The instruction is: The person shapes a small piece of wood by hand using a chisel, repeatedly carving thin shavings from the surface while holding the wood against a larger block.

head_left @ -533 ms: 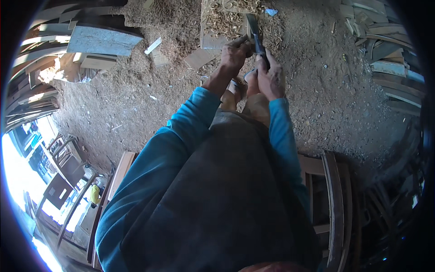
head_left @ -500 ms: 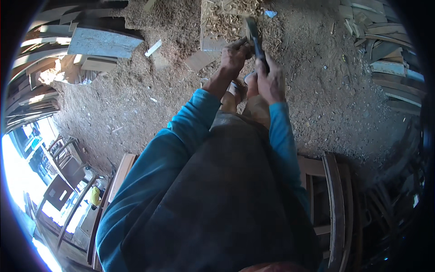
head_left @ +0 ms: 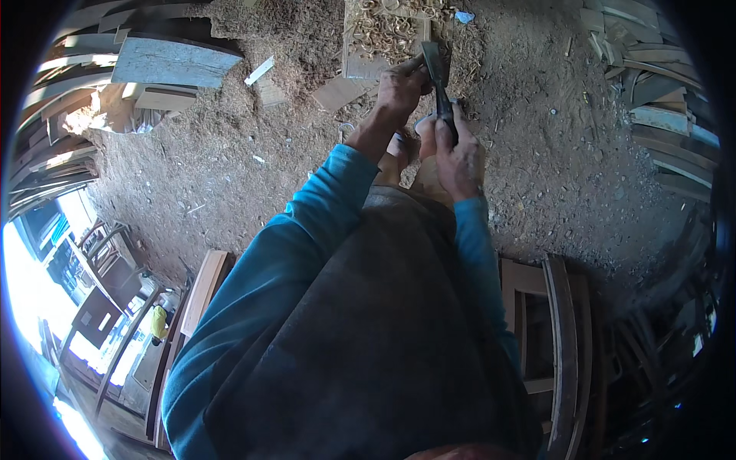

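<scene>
My right hand [head_left: 460,157] is closed round the dark handle of a hand tool [head_left: 434,67] with a broad, flat head, pointing away from me. Its exact kind is hard to tell. Beside that head is my left hand [head_left: 399,92], fingers bent and closed; whatever they hold is hidden. Just beyond both hands lies a pale wooden board [head_left: 368,67] strewn with curly wood shavings [head_left: 391,37]. My feet [head_left: 426,136] show below the hands.
A loose piece of wood [head_left: 339,92] lies left of the board. Stacked planks stand at the left [head_left: 172,69] and right [head_left: 667,119]. Wooden frames [head_left: 566,345] are behind me at the right. Sawdust and chips litter the dirt floor [head_left: 552,153]. A yellow shape [head_left: 159,323] shows at far left.
My right hand has drawn slightly nearer to me, bringing the tool's head back beside my left hand. The left hand stays closed in nearly the same place.
</scene>
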Tool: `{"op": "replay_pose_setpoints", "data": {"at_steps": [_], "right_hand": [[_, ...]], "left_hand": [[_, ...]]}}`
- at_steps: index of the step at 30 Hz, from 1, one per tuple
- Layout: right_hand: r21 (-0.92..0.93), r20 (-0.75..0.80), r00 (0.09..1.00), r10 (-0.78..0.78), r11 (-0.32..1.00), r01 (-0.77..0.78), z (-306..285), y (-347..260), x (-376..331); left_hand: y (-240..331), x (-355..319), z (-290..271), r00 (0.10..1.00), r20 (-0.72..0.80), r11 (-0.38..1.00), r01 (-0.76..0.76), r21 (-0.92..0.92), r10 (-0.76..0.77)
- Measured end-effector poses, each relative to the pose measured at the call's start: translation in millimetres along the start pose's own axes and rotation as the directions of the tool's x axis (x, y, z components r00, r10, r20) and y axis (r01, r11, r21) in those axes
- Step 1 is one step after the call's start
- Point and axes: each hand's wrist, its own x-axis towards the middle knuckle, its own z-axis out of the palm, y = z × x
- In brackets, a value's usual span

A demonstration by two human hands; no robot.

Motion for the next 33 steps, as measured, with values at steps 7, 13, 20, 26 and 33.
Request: {"op": "replay_pose_setpoints", "data": {"at_steps": [7, 13, 20, 26, 33], "right_hand": [[0.296, 0.039, 0.999, 0.006, 0.955, -0.017, 7, 1, 46], [0.311, -0.040, 0.999, 0.017, 0.951, -0.004, -7, 22, 6], [0.231, -0.094, 0.992, -0.080, 0.968, 0.100, -3, 24, -29], [0.090, -0.052, 0.993, -0.103, 0.990, 0.107, -6, 21, -36], [0.055, -0.036, 0.999, -0.017, 0.998, 0.019, 0, 17, -21]], "left_hand": [[1, -1, -7, 1.000, 0.029, 1.000, -0.010, -0.018, 0.010], [7, -8, -4, 0.994, 0.076, 0.992, -0.071, -0.106, 0.079], [-7, -3, -6, 0.980, 0.150, 0.991, -0.122, -0.046, 0.128], [-7, 1, -2, 0.973, 0.166, 0.987, -0.148, -0.068, 0.157], [-13, 3, 5, 0.974, 0.125, 0.982, -0.187, -0.028, 0.189]]}}
